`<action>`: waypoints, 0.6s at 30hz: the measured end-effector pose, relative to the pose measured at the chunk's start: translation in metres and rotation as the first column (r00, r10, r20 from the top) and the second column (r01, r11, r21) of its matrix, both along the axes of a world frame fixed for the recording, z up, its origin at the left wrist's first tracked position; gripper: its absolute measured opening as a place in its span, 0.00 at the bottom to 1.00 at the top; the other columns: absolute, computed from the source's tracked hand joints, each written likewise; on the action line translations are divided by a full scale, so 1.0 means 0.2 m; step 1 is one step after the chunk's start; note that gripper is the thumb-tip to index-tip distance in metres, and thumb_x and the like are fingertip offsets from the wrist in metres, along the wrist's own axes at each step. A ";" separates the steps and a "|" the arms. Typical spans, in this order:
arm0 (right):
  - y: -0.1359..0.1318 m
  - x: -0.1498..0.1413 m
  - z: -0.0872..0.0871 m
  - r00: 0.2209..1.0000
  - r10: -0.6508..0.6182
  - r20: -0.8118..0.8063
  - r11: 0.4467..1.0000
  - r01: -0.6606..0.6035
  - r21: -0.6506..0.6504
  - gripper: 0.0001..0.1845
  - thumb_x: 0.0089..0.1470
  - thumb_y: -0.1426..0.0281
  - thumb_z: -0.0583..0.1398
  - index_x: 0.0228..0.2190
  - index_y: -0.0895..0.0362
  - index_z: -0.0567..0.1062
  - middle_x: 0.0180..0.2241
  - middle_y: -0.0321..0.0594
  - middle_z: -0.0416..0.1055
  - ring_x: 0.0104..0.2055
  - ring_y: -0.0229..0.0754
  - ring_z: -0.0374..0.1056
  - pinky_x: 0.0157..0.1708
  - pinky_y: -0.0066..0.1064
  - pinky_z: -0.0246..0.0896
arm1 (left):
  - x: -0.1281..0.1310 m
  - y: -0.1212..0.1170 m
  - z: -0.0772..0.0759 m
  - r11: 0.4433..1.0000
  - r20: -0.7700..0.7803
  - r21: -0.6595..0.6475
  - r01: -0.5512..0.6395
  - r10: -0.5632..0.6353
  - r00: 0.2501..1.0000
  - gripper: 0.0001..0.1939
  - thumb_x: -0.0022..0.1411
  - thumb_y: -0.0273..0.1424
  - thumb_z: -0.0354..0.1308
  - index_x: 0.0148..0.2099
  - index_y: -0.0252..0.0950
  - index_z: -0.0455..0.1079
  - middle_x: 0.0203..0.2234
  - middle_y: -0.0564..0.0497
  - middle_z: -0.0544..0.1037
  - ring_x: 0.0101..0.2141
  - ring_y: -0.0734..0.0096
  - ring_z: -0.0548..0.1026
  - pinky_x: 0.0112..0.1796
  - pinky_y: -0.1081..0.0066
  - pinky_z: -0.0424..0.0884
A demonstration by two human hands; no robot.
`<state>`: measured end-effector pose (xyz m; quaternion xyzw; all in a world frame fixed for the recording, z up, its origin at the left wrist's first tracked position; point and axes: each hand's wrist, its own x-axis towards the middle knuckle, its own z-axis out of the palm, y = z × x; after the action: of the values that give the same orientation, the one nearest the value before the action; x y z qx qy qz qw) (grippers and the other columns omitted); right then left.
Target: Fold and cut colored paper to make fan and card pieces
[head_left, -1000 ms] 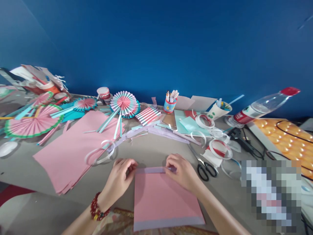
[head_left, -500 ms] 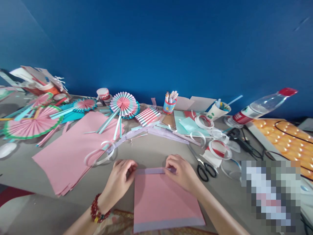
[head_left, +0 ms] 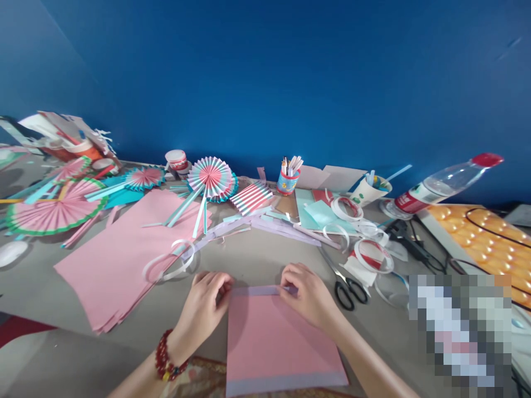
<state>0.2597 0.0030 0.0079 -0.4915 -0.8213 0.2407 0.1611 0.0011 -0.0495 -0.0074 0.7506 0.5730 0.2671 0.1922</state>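
A square-looking pink sheet (head_left: 282, 337) lay flat on the grey table (head_left: 257, 257), directly in front of the person, between the two forearms. Along its far edge there was a narrow lavender strip (head_left: 255, 290), and along its near edge ran a wider lavender band (head_left: 286, 381).

The right hand (head_left: 305, 290) was narrow: its thumb and forefinger were pinched together on the lavender strip, near the strip's right end. The left hand (head_left: 207, 298) was curled at the far left corner of the sheet, with its fingertips close together; whether they gripped the paper or only rested beside it, I cannot tell. A red bead bracelet (head_left: 166, 359) was around the left wrist.

To the right of the right hand lay scissors with black handles (head_left: 350, 293), near but apart from it. On the left was a stack of larger pink paper (head_left: 124, 260), and a curled white strip (head_left: 191, 260) stood at its right edge. Behind, a round pleated paper fan (head_left: 209, 174) and a striped pleated paper (head_left: 251, 196) were side by side, and a pen cup (head_left: 288, 182) stood near the wall.
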 end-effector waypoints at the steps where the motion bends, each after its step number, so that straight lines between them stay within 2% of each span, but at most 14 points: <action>1: 0.00 0.00 0.00 1.000 0.001 0.001 1.000 -0.001 0.003 0.10 0.48 0.78 0.59 0.22 0.55 0.64 0.27 0.34 0.68 0.33 0.40 0.62 0.35 0.30 0.53 | 0.00 0.00 0.00 1.000 0.000 0.001 0.002 -0.002 1.000 0.09 0.60 0.19 0.53 0.39 0.39 0.65 0.30 0.54 0.75 0.33 0.65 0.73 0.39 0.64 0.64; 18: -0.01 -0.02 -0.02 0.999 -0.032 0.039 0.999 0.030 0.041 0.10 0.47 0.78 0.59 0.22 0.55 0.63 0.27 0.34 0.67 0.33 0.40 0.61 0.34 0.30 0.51 | 0.01 0.00 -0.01 1.000 -0.019 0.030 0.007 -0.006 1.000 0.11 0.60 0.18 0.53 0.39 0.39 0.63 0.30 0.55 0.74 0.32 0.66 0.72 0.39 0.63 0.63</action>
<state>0.2555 0.0002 0.0041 -0.5054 -0.8213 0.2119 0.1584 0.0030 -0.0504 -0.0095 0.7578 0.5682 0.2681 0.1763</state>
